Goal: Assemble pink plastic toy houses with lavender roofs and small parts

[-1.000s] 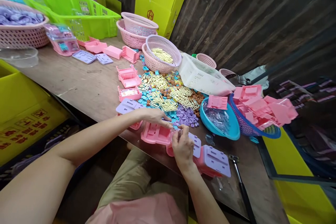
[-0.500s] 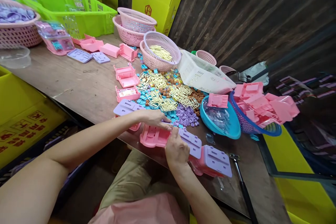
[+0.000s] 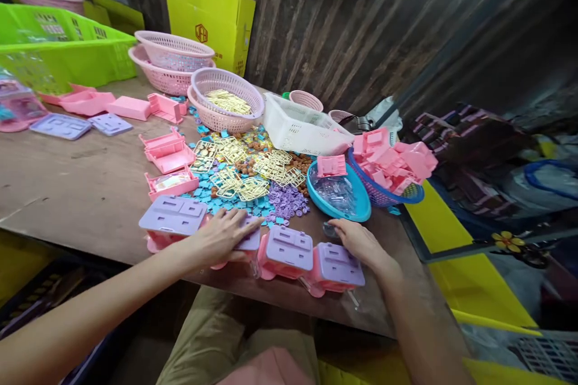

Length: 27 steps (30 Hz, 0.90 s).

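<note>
Your left hand (image 3: 221, 236) lay flat, fingers spread, on the lilac ribbed plastic lid (image 3: 251, 242) of a pink toy case at the near edge of the worn wooden table (image 3: 81, 186). Even pressure across the moulded top seemed best there. Your right hand (image 3: 359, 242), loose and holding nothing, stretched toward a small clear plastic piece (image 3: 329, 230) just beside the glossy teal bowl (image 3: 363, 212).

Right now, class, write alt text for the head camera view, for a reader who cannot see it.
A person's left hand lies flat on a purple-lidded pink box at the table edge, while the right hand rests near a blue bowl. Two similar boxes stand beside it, behind them heaps of small plastic parts and pink baskets.
</note>
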Tool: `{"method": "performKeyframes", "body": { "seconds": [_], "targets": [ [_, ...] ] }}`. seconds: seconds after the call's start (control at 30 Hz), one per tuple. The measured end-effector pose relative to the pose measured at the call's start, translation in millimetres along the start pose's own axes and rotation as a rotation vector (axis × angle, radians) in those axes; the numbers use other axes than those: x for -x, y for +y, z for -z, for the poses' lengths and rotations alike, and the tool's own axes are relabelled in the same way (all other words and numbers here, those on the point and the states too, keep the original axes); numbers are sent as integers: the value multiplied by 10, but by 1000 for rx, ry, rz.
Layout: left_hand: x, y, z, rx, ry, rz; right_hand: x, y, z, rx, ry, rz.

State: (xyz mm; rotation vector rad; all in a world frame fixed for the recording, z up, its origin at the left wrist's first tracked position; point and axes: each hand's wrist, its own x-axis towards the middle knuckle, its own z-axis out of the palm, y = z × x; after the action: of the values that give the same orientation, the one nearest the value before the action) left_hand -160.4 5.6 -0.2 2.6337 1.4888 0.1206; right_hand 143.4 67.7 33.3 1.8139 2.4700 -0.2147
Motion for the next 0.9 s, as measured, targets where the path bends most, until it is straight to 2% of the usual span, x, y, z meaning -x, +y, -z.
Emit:
{"method": "performKeyframes", "body": {
  "seconds": [0.07,0.13,0.23,0.33,0.4,0.5,0.67,0.77,0.83,0.9],
  "targets": [
    [86,-60,-18,-11,17,-53,-99,289,14,8,-99,85],
    [210,-264,-6,-9,70,-63,-190,447,-23,12,-177,174],
    [461,-708,11,12,155,31,-282,542,-136,33,-222,248],
    [696,-1017,-8,63,129,95,-320,584,-253,62,-212,262],
    [785,-1067,-25,104,92,121,-332,610,-302,78,-199,262],
    [824,-1011,-6,142,69,189,-332,676,-296,107,-187,266],
    [901,-964,141,263,28,342,-140,818,-3,191,-124,182],
    [946,-998,208,332,1,407,71,629,281,114,6,131],
    [932,-1022,226,348,-11,426,168,272,418,-40,157,150],
    [889,-1039,227,360,-17,431,184,-243,445,-218,316,151]
  ]
}}
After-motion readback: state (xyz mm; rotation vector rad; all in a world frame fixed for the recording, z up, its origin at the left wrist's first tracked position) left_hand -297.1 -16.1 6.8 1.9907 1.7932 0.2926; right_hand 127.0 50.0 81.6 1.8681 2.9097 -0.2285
